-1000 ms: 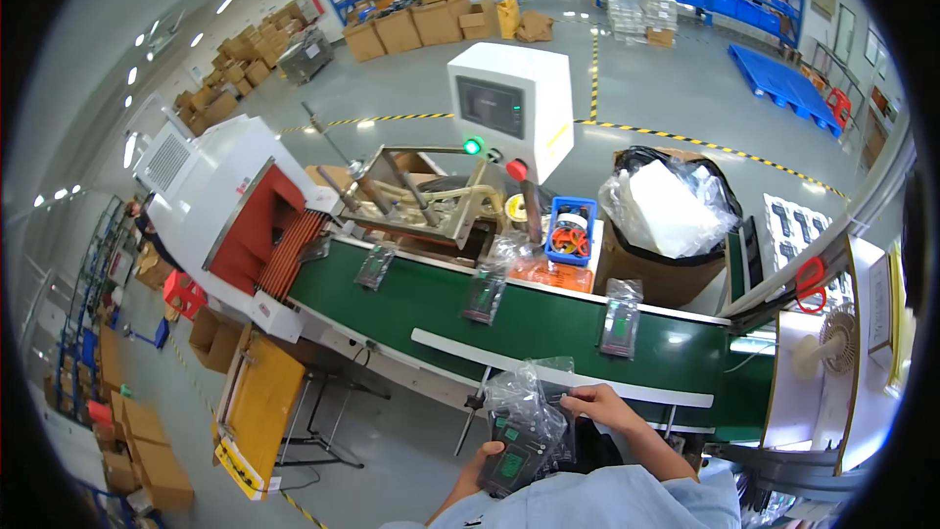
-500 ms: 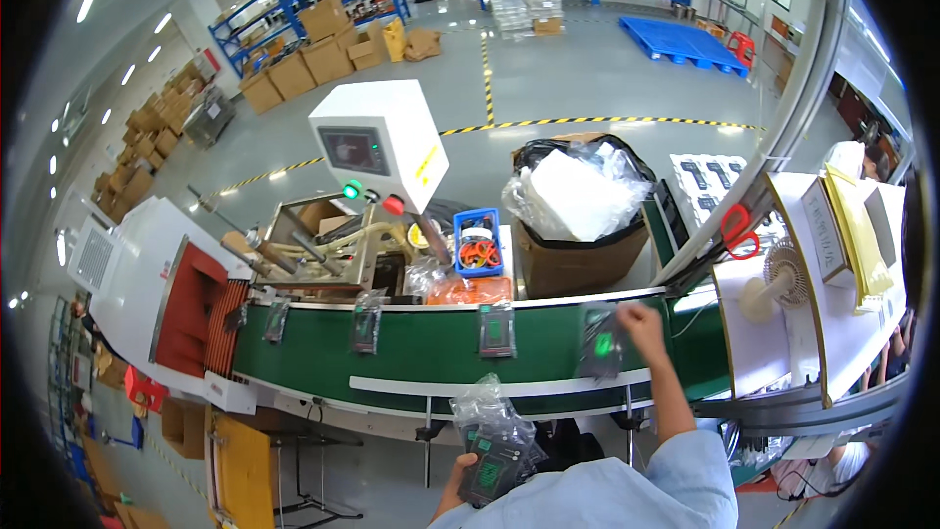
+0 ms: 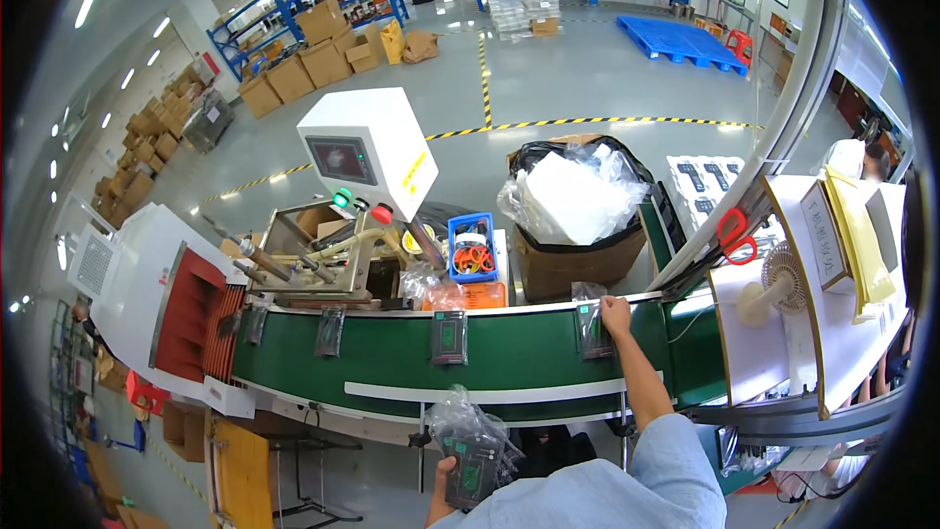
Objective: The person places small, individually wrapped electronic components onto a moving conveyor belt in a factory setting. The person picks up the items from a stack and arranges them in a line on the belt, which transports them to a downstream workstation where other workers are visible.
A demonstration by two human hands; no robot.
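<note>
My right hand (image 3: 615, 315) reaches over the green conveyor belt (image 3: 519, 341), fingers closed on the edge of a dark flat pack in a clear plastic bag (image 3: 593, 335). That bagged pack lies on the belt or just touches it; I cannot tell which. Close to my body, my left hand (image 3: 444, 486) grips a bunch of similar bagged packs (image 3: 474, 465), dark with green marks, their loose plastic sticking up. Further left along the belt lie another bagged pack (image 3: 449, 337), one more bagged pack (image 3: 330, 332) and a small-looking one (image 3: 257, 324) by the machine's mouth.
A white machine with a red flap curtain (image 3: 191, 318) spans the belt's left end. Behind the belt stand a control box (image 3: 377, 152), a blue bin (image 3: 473, 247) and a carton lined with black plastic (image 3: 578, 269). A white guide rail (image 3: 499, 395) runs along the near side; red scissors (image 3: 734, 235) hang at right.
The packs on the belt have shifted left. My right hand and its bagged pack have moved away from me, toward the belt's far edge. My left hand keeps its bunch, slightly further left.
</note>
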